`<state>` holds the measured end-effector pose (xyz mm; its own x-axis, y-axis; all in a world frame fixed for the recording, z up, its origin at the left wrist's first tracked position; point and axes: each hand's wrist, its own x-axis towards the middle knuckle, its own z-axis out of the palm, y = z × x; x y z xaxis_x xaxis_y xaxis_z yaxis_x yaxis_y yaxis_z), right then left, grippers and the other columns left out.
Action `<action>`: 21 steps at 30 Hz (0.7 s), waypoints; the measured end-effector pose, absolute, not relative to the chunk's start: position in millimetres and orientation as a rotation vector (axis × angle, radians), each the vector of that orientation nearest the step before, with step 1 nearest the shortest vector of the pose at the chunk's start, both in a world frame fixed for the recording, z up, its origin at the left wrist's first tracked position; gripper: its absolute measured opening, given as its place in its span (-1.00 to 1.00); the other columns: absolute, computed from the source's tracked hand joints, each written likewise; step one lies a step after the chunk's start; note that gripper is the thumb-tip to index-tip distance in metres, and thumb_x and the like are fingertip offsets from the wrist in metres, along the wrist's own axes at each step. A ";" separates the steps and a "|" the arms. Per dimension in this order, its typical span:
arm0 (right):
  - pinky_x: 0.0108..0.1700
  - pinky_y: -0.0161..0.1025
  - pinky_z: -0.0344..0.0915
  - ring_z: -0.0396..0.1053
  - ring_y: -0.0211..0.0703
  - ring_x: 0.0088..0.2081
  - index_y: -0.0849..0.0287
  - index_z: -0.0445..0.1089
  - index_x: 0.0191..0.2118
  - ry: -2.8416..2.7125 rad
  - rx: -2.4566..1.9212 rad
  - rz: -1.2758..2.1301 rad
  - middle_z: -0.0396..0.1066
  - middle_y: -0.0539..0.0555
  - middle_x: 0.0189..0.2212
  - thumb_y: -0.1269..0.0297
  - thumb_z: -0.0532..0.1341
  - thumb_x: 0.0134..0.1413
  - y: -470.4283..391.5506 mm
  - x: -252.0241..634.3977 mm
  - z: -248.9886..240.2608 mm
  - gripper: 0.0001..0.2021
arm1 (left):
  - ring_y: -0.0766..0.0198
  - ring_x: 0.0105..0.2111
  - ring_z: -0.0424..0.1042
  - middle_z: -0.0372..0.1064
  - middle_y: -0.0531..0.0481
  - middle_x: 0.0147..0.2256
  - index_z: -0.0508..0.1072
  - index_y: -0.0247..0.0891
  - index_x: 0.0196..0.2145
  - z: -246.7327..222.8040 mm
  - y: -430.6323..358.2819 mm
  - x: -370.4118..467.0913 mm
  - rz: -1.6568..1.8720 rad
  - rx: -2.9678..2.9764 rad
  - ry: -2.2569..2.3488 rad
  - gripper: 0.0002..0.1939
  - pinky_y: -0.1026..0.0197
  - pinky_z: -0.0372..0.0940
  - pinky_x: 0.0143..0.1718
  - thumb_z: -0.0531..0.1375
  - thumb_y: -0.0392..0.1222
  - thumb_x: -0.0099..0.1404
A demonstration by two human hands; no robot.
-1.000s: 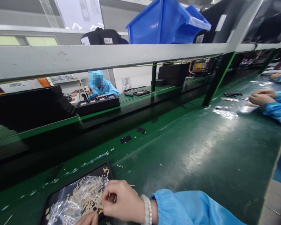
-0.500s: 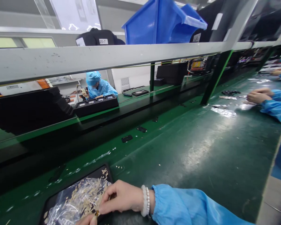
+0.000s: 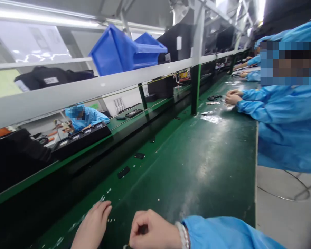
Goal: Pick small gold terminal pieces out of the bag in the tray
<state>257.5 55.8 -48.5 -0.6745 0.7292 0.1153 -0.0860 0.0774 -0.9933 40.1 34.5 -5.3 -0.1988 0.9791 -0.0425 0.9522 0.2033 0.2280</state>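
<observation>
My left hand (image 3: 93,224) lies flat on the green bench (image 3: 202,166) at the bottom edge, fingers stretched forward and close together, holding nothing. My right hand (image 3: 152,231) sits just to its right, curled into a loose fist with a white bead bracelet and a blue sleeve at the wrist. I see nothing in its fingers. Small pale scraps (image 3: 109,220) dot the bench between and ahead of the two hands.
Two small black parts (image 3: 123,172) lie on the belt ahead. A co-worker in a blue coat (image 3: 285,117) sits to the right, hands (image 3: 232,98) on the bench beside clear film (image 3: 211,118). Blue bins (image 3: 124,52) stand on the overhead shelf. The bench edge (image 3: 256,166) runs along the right.
The view has swung right and up, so the black tray and the bag of pale strips are out of sight. My left hand now lies flat on the bench, and my right hand is curled shut.
</observation>
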 end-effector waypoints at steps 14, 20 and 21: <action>-0.47 -0.41 0.09 0.17 -0.42 -0.52 0.26 0.31 -0.66 -1.261 -0.793 1.588 0.24 -0.08 -0.55 0.52 0.27 -0.31 93.6 287.1 -38.6 -0.88 | 0.24 0.04 0.33 0.33 -0.25 0.06 0.31 -0.48 0.07 -28.2 157.2 64.6 -0.277 2.357 2.324 -0.47 0.22 0.17 0.05 -0.18 -0.59 0.21; -0.38 -0.31 0.29 0.37 -0.26 -0.37 0.25 0.31 -0.48 -0.992 -0.612 2.020 0.33 0.08 -0.24 0.08 0.37 -0.30 82.7 296.1 -26.3 -0.64 | 0.11 -0.06 0.42 0.45 -0.13 -0.06 0.45 -0.32 -0.03 -15.8 57.6 103.7 -0.117 2.918 2.102 -0.43 0.14 0.32 -0.13 -0.16 -0.59 0.17; -0.35 -0.28 0.30 0.38 -0.24 -0.37 0.26 0.31 -0.46 -0.926 -0.565 2.132 0.36 0.08 -0.29 0.07 0.40 -0.34 77.2 295.1 -26.3 -0.61 | 0.03 -0.15 0.46 0.50 -0.19 -0.15 0.52 -0.34 -0.14 -19.8 36.8 111.4 0.138 3.081 2.031 -0.51 0.09 0.34 -0.25 -0.12 -0.55 0.19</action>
